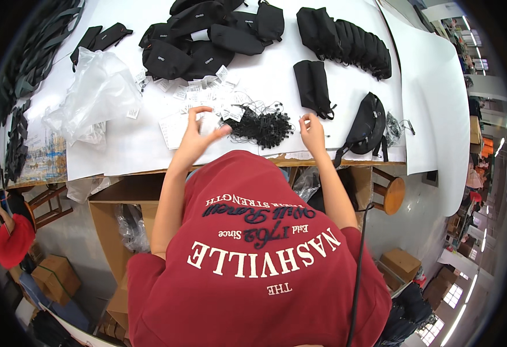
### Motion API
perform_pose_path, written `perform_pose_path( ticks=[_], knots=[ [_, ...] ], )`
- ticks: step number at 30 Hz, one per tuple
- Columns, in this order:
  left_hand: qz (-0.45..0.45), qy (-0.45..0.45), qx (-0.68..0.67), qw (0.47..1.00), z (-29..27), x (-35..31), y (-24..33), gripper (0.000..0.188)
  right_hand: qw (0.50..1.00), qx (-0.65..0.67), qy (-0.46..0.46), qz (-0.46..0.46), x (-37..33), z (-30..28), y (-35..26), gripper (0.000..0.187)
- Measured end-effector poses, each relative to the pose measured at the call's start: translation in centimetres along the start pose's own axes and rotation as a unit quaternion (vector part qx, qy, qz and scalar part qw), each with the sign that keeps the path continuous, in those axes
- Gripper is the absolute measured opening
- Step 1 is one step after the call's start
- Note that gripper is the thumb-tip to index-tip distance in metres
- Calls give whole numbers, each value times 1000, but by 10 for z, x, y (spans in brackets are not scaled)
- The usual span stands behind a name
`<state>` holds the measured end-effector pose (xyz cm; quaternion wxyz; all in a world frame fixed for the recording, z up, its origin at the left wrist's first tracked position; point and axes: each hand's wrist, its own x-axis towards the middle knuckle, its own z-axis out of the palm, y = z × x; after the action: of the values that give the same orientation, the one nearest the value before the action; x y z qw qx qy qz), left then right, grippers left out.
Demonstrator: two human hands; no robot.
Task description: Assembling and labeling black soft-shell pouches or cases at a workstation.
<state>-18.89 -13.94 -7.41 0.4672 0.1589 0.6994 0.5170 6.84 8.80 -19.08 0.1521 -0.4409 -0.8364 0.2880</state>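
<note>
Over the white table, my left hand point(195, 139) has its thumb and fingers spread apart, with nothing plainly held between them. It is beside a heap of white paper tags point(198, 91), and its thumb points toward a tangle of black hang-tag strings point(268, 128). To the right of that tangle, my right hand point(312, 134) is raised with thumb and fingertips pinched together. Anything in the pinch is too small to make out. Just beyond the right hand lies a single black pouch point(311, 85). A black waist bag point(366, 124) rests farther right.
Black pouches point(192, 58) are piled at the back middle, and a row of them point(346, 43) stands at the back right. Clear plastic bags point(100, 87) and black straps point(39, 63) cover the left. Below the table edge are a cardboard box point(106, 231) and a wooden stool point(389, 194).
</note>
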Motion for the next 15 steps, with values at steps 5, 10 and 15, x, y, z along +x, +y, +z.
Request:
perform_pose_path(
  ticks=[5, 10, 15],
  knots=[
    [141, -141, -106, 974, 31, -19, 26, 37, 874, 473, -40, 108, -31, -36, -115, 5],
    [244, -95, -30, 965, 42, -39, 55, 15, 918, 396, -18, -13, -50, -71, -200, 5],
    [297, -63, 16, 953, 44, -45, 56, 18, 952, 290, 39, -91, -50, -75, -217, 7]
  ],
)
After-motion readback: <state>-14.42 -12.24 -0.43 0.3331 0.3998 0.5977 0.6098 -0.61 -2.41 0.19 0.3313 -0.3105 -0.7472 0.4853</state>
